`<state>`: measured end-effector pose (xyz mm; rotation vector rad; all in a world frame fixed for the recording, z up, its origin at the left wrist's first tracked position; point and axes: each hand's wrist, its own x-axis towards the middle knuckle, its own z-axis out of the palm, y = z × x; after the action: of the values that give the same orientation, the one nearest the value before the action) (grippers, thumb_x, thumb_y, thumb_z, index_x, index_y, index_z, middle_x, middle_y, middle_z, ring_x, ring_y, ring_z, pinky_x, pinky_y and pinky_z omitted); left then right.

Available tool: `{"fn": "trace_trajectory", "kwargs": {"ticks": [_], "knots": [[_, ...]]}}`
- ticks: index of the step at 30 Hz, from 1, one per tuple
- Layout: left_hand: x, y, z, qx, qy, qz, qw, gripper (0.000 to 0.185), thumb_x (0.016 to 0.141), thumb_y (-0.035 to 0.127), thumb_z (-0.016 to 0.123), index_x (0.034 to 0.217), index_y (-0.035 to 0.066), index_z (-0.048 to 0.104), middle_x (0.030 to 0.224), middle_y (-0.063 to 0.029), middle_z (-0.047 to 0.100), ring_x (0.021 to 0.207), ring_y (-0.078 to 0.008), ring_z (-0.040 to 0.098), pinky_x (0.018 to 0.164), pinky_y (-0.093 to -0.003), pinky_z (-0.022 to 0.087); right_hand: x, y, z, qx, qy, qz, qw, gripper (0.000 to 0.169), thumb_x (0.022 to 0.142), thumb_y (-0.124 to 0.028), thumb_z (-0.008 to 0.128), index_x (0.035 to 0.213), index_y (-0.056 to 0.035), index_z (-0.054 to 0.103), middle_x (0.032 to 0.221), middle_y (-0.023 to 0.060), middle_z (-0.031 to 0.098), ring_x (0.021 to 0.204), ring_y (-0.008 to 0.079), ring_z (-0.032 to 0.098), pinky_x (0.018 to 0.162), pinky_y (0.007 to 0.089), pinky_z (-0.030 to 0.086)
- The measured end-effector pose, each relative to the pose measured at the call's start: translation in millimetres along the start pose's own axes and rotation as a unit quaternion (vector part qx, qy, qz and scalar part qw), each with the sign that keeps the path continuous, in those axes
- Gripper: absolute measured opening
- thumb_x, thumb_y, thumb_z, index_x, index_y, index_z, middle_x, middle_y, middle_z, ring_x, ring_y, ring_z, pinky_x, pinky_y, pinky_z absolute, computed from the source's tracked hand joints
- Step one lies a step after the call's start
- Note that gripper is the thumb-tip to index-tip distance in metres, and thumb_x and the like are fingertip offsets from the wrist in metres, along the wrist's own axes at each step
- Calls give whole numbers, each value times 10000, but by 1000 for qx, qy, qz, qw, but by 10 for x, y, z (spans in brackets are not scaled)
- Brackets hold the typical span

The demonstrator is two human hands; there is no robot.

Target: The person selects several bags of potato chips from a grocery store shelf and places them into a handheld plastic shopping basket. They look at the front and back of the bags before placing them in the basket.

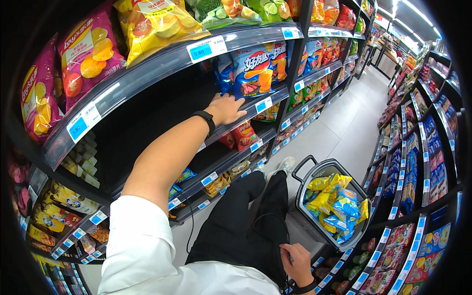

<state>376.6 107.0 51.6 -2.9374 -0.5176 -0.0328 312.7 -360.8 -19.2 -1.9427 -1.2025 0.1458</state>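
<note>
My left hand (226, 109) reaches palm down onto a black shelf, its fingertips at the lower edge of a blue chip bag (253, 72). It grips nothing that I can see, and its fingers are partly spread. More blue bags stand beside and behind that one. My right hand (298, 262) hangs low beside my black trousers, fingers loosely bent, with nothing visible in it. Right of my legs, a grey shopping basket (300, 206) on the floor holds several yellow bags (321, 201) and blue bags (346, 202) of snacks.
Lay's bags (90, 55) fill the upper shelf, behind a clear rail (147, 68) with price tags. Red chip bags (244, 136) lie one shelf lower. Another stocked rack (416, 166) stands on the right, across a tiled aisle (346, 114). A thin black cable (191, 228) hangs beside my leg.
</note>
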Motion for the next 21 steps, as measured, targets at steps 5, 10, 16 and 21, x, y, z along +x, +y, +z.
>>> {"fn": "trace_trajectory", "kwargs": {"ticks": [5, 10, 16, 21], "knots": [[0, 41, -42, 40, 61, 11, 997, 470, 942, 410, 446, 1346, 169, 441, 1064, -173, 588, 1027, -319, 551, 848, -458, 434, 8, 9, 10, -9, -8, 6, 1000, 172, 711, 66, 648, 861, -16, 630, 671, 124, 568, 600, 281, 563, 538, 343, 437], [136, 55, -78, 146, 247, 149, 946, 479, 821, 191, 600, 1287, 148, 498, 1100, -110, 533, 1041, -264, 508, 871, -408, 422, 20, 68, 27, -2, -11, 11, 1000, 158, 715, 56, 650, 855, -17, 635, 687, 118, 588, 618, 282, 578, 550, 340, 451], [510, 207, -221, 344, 201, 179, 900, 462, 873, 205, 508, 1328, 132, 478, 1417, -70, 403, 1358, -240, 301, 1134, -501, 171, -32, 377, 95, 9, -7, 20, 1000, 148, 716, 41, 656, 848, -24, 643, 714, 112, 612, 645, 278, 597, 579, 337, 469], [757, 198, -172, 387, 153, 182, 891, 514, 911, 227, 442, 1414, 141, 384, 1505, -60, 301, 1418, -228, 205, 1149, -525, 76, -3, 484, 74, 20, 6, 46, 999, 159, 716, 40, 654, 859, -30, 643, 719, 104, 618, 651, 273, 599, 586, 339, 471]]}}
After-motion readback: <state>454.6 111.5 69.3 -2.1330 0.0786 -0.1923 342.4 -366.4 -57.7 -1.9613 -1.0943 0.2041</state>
